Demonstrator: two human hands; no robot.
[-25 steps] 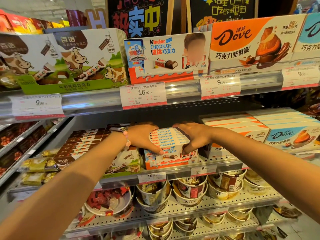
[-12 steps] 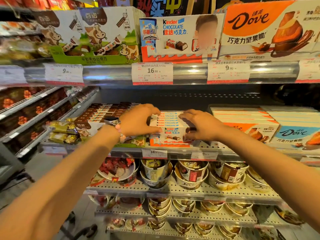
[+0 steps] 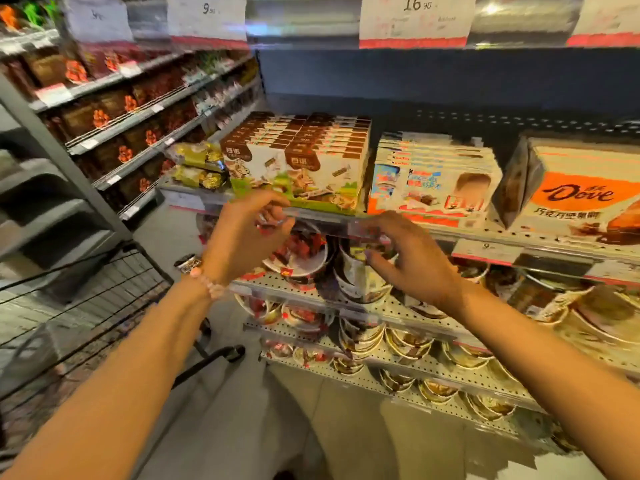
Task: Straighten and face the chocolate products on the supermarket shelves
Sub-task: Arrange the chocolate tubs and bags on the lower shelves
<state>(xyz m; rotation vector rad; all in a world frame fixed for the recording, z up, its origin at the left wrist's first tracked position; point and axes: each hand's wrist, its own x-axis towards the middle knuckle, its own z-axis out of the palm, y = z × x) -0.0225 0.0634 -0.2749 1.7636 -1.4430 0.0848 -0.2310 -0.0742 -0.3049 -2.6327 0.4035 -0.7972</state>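
A stack of Kinder chocolate boxes (image 3: 433,178) stands at the shelf's front, between brown-and-white cow-print boxes (image 3: 298,157) on its left and orange Dove boxes (image 3: 575,195) on its right. My left hand (image 3: 247,233) hovers in front of the shelf rail (image 3: 318,214), below the cow-print boxes, fingers curled and apart, holding nothing. My right hand (image 3: 412,258) is lower, in front of the chocolate cups (image 3: 356,278) one shelf down, fingers spread and empty. The frame is motion-blurred.
Gold-wrapped chocolates (image 3: 199,166) lie left of the cow-print boxes. Rows of cups fill the lower perforated shelves (image 3: 398,313). A black wire shopping cart (image 3: 86,299) stands at lower left. Side shelving with dark packs (image 3: 114,109) runs along the left. Price tags (image 3: 414,19) hang above.
Both hands have let go of the Kinder stack and pulled back and down in front of the shelf rail. The camera has tilted downward and swung, showing the cart and lower shelves.
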